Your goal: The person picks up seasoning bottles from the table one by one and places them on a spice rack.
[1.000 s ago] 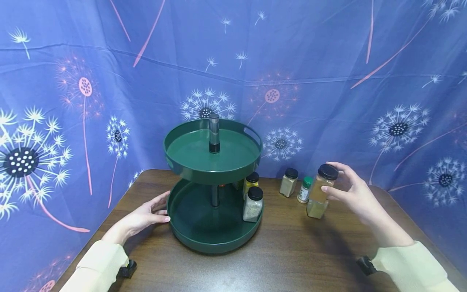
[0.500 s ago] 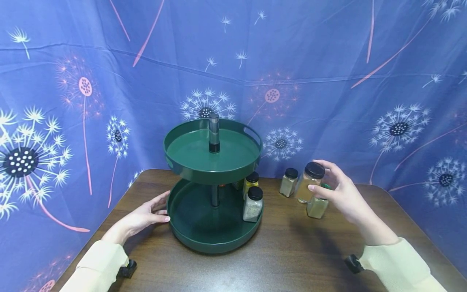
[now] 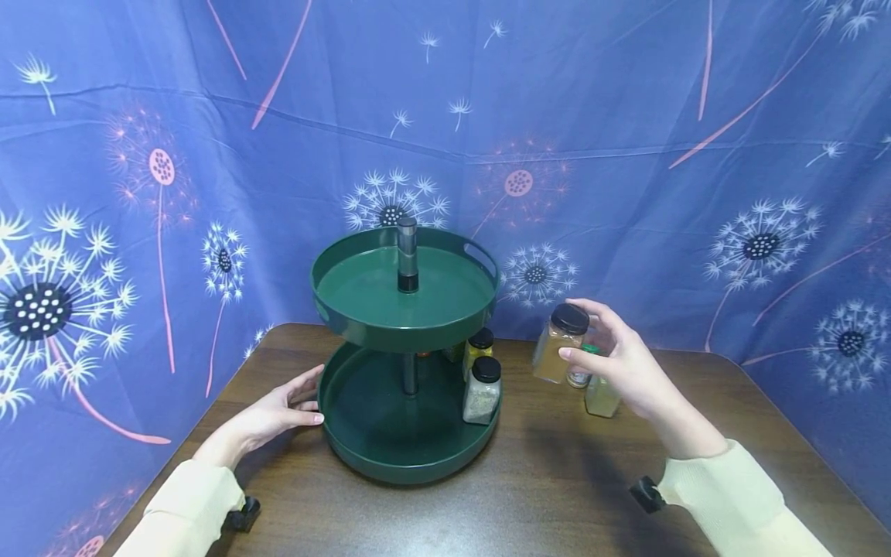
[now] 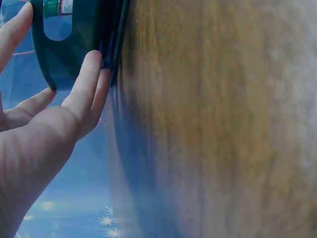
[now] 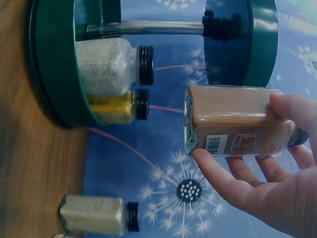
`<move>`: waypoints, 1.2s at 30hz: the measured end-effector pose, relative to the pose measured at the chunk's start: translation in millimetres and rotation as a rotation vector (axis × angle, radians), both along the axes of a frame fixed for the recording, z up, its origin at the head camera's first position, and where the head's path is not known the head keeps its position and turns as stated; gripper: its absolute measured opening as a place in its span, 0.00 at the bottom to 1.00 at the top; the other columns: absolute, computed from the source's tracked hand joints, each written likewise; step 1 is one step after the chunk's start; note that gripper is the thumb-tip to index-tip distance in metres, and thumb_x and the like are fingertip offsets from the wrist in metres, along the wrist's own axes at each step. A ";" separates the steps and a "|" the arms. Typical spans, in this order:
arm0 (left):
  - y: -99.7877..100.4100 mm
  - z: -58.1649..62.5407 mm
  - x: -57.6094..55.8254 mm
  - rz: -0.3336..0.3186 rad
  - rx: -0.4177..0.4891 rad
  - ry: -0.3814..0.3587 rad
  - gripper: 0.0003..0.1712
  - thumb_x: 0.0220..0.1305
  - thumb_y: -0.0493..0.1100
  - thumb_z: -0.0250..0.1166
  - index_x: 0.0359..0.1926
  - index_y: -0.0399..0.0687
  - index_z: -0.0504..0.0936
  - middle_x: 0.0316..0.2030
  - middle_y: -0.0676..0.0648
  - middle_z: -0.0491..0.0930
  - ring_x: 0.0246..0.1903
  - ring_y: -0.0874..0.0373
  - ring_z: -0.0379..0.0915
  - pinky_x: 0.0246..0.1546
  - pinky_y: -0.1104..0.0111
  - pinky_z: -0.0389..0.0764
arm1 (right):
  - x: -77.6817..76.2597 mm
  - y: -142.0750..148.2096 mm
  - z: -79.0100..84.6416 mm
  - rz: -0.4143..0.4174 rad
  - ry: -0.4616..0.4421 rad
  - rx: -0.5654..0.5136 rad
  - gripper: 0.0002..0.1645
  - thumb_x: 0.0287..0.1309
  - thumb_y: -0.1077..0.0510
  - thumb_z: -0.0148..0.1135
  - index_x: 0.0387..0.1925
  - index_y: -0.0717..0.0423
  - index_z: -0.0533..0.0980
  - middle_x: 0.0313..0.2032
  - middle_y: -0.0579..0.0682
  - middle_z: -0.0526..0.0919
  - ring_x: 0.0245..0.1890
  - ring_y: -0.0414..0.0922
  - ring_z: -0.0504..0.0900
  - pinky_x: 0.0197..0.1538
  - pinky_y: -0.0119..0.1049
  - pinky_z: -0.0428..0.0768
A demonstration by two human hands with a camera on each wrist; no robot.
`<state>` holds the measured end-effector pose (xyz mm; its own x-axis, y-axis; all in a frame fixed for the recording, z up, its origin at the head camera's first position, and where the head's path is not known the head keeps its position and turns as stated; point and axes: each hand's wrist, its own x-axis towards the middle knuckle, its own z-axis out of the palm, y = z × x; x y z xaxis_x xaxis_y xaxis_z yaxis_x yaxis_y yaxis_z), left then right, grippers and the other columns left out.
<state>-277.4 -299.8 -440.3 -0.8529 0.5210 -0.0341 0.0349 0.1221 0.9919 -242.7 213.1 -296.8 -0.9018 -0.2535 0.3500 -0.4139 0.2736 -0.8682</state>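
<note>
My right hand (image 3: 629,379) grips a square glass jar of brown spice (image 3: 557,352) with a black lid, held tilted above the table to the right of the green two-tier tray stand. In the right wrist view, thumb and fingers hold its sides, and a barcode label shows. My left hand (image 3: 267,414) rests its fingertips against the left side of the lower tray (image 3: 411,470); the left wrist view has the fingers fairly straight along its wall. On that tray's right side stand a jar of pale flakes (image 3: 480,402) and a yellow one (image 3: 473,352).
Behind the right hand stand a green-capped bottle (image 3: 576,379) and a jar of greenish powder (image 3: 602,398). Another pale jar (image 5: 94,214), mostly hidden in the head view, stands near them. The upper tray (image 3: 407,333) overhangs the lower one. A blue cloth (image 3: 626,193) hangs behind.
My right hand has carried the brown jar leftward, past the green-capped bottle and across the pale jar, toward the tray stand. The left hand stays at the lower tray.
</note>
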 end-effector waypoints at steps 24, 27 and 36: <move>2.3 -0.8 1.6 0.005 0.027 -0.004 0.53 0.60 0.31 0.63 0.73 0.39 0.34 0.70 0.27 0.39 0.65 0.30 0.48 0.52 0.74 0.74 | 5.4 -39.9 -2.2 0.020 0.004 0.114 0.41 0.51 0.58 0.70 0.65 0.42 0.63 0.57 0.52 0.74 0.54 0.52 0.76 0.45 0.40 0.78; 2.2 -0.6 1.5 0.003 0.026 -0.005 0.54 0.60 0.31 0.63 0.73 0.39 0.33 0.70 0.27 0.39 0.65 0.30 0.49 0.52 0.73 0.74 | 5.3 -44.0 -4.6 0.043 0.004 0.111 0.40 0.51 0.58 0.71 0.64 0.40 0.64 0.57 0.52 0.74 0.53 0.52 0.76 0.40 0.38 0.79; 2.2 1.4 1.0 0.019 0.000 -0.040 0.54 0.60 0.33 0.63 0.74 0.43 0.34 0.71 0.30 0.39 0.66 0.33 0.50 0.53 0.73 0.73 | 5.5 -60.3 -13.9 0.062 0.064 0.134 0.40 0.48 0.57 0.72 0.62 0.38 0.66 0.51 0.51 0.76 0.46 0.49 0.78 0.41 0.36 0.79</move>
<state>-276.3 -297.7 -438.9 -0.8604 0.5050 -0.0683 -0.0070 0.1224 0.9925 -237.2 152.8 -310.7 -0.8602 -0.3559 0.3653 -0.4864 0.3573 -0.7973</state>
